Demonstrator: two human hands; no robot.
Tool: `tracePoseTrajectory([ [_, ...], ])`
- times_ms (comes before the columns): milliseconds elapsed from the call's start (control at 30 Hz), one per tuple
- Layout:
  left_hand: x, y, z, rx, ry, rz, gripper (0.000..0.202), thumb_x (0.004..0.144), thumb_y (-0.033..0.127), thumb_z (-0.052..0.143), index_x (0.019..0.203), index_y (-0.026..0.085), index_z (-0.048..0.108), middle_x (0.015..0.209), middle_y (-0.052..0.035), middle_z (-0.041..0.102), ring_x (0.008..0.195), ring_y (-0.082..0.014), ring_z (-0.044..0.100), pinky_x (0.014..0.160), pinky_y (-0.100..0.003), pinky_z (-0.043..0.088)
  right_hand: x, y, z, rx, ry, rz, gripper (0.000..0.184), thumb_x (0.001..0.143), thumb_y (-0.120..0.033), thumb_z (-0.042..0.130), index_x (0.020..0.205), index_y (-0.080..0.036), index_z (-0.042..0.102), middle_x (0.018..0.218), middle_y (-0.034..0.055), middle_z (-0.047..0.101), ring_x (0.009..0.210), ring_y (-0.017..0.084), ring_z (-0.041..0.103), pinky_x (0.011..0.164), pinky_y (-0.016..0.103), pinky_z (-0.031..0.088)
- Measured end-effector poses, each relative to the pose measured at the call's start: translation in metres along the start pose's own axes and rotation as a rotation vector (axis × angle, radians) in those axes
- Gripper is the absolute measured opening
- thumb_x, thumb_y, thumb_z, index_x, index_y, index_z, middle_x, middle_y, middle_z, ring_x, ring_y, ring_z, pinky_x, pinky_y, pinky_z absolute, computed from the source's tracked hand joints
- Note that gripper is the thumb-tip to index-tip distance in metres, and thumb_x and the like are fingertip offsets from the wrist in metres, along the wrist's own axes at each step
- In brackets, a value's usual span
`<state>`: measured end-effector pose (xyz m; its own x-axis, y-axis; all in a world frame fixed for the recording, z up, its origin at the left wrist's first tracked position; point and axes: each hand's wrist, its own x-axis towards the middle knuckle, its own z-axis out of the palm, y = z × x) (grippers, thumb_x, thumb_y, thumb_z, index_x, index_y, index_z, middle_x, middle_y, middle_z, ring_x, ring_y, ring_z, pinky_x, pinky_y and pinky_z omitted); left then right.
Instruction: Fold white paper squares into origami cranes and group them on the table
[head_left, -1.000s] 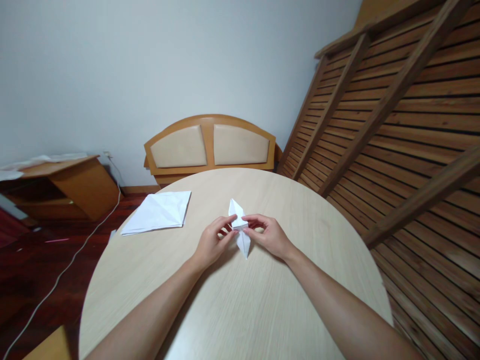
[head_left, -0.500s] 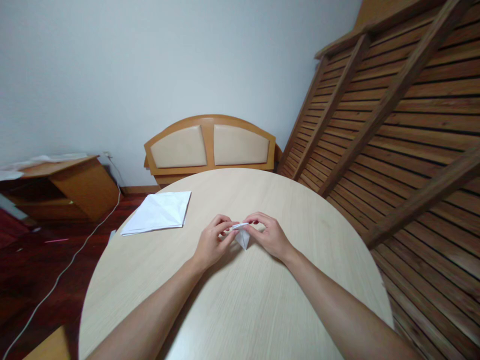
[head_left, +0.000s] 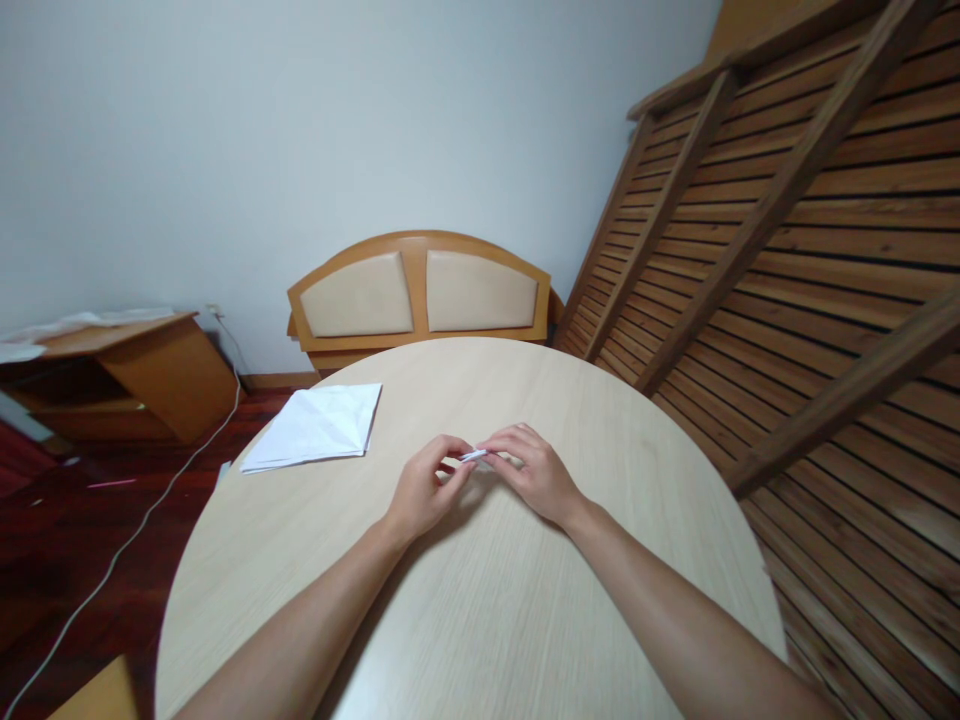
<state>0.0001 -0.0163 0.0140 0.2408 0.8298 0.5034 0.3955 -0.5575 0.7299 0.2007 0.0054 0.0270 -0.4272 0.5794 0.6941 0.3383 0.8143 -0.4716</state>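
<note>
**Paper pinched flat between both hands at mid-table**

The paper shows only as a thin white sliver, seen edge-on just above the table, near its middle. The left hand has thumb and forefinger closed narrow on the sliver's left end. The right hand curls over the right end with its fingers drawn in tight on it, and hides most of the paper. The fingertips of the two hands nearly meet. Both forearms run in from the near edge.

Sheets, white and creased, lie flat by the far left edge, close to the rim and well apart from the hands.

The table is round, with a pale wood-grain top. Just behind its far edge stands a chair back of orange-brown wood with two beige padded panels. To the right a slatted frame of brown wood leans up toward the wall, which is plain and pale. To the left a low cabinet sits on the dark red floor, and a white cable trails across that floor.
</note>
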Motion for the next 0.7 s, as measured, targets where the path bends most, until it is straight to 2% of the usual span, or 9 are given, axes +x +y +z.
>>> tracePoseTrajectory([
  [167, 0.0007, 0.0011, -0.0020, 0.054, -0.007, 0.045, 0.014, 0.095, 0.031, 0.056, 0.096, 0.019, 0.063, 0.093, -0.0039, 0.064, 0.084, -0.0143, 0.062, 0.065, -0.022, 0.051, -0.0004, -0.0014, 0.0019, -0.075, -0.049, -0.060, 0.019, 0.096, -0.025, 0.059, 0.112, -0.024, 0.069, 0.098, 0.0051, 0.069, 0.094, 0.021, 0.060, 0.085, 0.039, 0.047],
  [367, 0.0000, -0.0014, -0.0006, 0.039, 0.023, 0.007, 0.016, 0.096, 0.032, 0.054, 0.096, 0.018, 0.062, 0.093, -0.0044, 0.064, 0.083, -0.0150, 0.062, 0.068, -0.024, 0.053, -0.0002, -0.0048, 0.0001, -0.053, -0.018, 0.007, 0.015, 0.092, -0.025, 0.065, 0.107, -0.022, 0.065, 0.101, 0.0053, 0.071, 0.096, 0.022, 0.061, 0.088, 0.040, 0.046],
  [500, -0.0005, -0.0047, 0.0017, 0.043, 0.049, -0.027, 0.015, 0.096, 0.030, 0.053, 0.096, 0.018, 0.061, 0.093, -0.0045, 0.065, 0.084, -0.0154, 0.063, 0.069, -0.025, 0.054, -0.0007, -0.0024, -0.0002, -0.061, -0.020, 0.034, 0.009, 0.093, -0.027, 0.065, 0.099, -0.022, 0.067, 0.094, 0.0038, 0.071, 0.093, 0.021, 0.062, 0.086, 0.039, 0.046],
  [567, -0.0005, -0.0059, 0.0016, 0.073, 0.027, -0.023, 0.014, 0.096, 0.030, 0.053, 0.098, 0.019, 0.061, 0.096, -0.0050, 0.066, 0.086, -0.0161, 0.063, 0.072, -0.027, 0.054, -0.0015, -0.0003, 0.0006, -0.068, -0.029, 0.029, 0.007, 0.093, -0.027, 0.065, 0.096, -0.022, 0.069, 0.090, 0.0029, 0.071, 0.091, 0.020, 0.062, 0.085, 0.038, 0.046],
  [700, 0.0000, -0.0056, -0.0009, 0.170, -0.037, 0.074, 0.016, 0.096, 0.031, 0.054, 0.102, 0.021, 0.064, 0.098, -0.0052, 0.068, 0.091, -0.0176, 0.063, 0.078, -0.029, 0.053, -0.0027, 0.0030, 0.0028, -0.075, -0.033, 0.020, 0.006, 0.090, -0.029, 0.069, 0.092, -0.023, 0.071, 0.088, 0.0018, 0.072, 0.088, 0.020, 0.063, 0.084, 0.037, 0.045],
])
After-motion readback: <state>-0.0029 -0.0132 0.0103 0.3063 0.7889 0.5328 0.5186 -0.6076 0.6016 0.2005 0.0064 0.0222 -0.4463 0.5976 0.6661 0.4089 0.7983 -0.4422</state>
